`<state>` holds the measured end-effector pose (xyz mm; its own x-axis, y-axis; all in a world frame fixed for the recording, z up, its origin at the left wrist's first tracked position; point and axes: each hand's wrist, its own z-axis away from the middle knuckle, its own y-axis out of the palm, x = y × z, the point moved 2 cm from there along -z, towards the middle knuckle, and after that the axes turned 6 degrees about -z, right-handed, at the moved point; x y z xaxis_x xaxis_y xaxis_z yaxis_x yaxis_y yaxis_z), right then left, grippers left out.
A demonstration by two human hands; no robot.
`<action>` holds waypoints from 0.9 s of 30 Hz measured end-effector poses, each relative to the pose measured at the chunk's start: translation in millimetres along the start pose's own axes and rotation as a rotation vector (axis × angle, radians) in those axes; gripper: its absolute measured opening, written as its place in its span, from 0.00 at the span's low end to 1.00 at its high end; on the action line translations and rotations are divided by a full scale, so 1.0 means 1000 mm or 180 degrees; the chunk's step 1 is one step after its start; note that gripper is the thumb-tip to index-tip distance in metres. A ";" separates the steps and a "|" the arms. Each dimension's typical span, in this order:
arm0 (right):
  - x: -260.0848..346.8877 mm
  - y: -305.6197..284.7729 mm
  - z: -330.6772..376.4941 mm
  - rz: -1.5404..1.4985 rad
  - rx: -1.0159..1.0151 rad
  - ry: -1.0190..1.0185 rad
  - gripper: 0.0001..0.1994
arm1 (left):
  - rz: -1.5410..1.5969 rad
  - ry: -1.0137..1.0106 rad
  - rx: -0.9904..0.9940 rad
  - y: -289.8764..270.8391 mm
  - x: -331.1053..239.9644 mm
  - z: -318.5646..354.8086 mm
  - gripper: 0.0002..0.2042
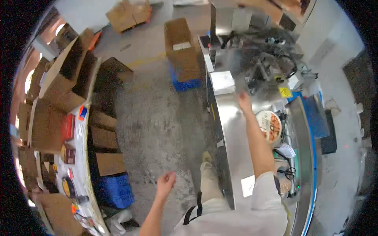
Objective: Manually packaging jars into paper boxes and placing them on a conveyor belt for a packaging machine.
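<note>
My left hand (166,183) hangs over the aisle with its fingers curled in, and nothing shows in it. My right hand (245,101) reaches out above the steel worktop (232,135); motion smears its fingers, so I cannot tell whether it holds anything. Just left of and beyond that hand lies a white box or stack of white sheets (222,82). A round tub with a printed lid (269,126) sits on the worktop to the right of my right forearm.
At the worktop's far end stands a blurred machine (267,59). Ahead in the aisle, a tall cardboard box (181,39) rests on a blue crate (185,82). A bench (80,147) along the left carries cartons and small items, with a blue bin (118,190) below.
</note>
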<state>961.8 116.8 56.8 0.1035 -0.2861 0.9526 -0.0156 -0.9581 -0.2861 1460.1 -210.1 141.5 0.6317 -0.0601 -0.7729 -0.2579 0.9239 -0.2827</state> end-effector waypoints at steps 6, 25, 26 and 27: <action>0.023 0.085 -0.085 0.0388 0.0050 0.0379 0.36 | 0.0216 0.0192 0.0410 0.061 -0.143 -0.235 0.29; 0.138 0.141 0.078 -0.1554 0.0739 0.1462 0.26 | 0.1418 0.0252 0.0656 0.079 -0.223 -0.298 0.31; 0.145 0.138 0.100 -0.1602 0.0639 0.1394 0.27 | 0.1764 -0.0004 0.1004 0.072 -0.222 -0.275 0.31; 0.152 0.133 0.121 -0.1556 0.0585 0.1382 0.27 | 0.1900 0.0004 0.1180 0.066 -0.230 -0.247 0.31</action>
<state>1096.1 -52.0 151.0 -0.3537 0.1626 0.9211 0.1047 -0.9717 0.2117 1117.0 -229.3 160.1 0.4588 0.4973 -0.7364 -0.2939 0.8670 0.4024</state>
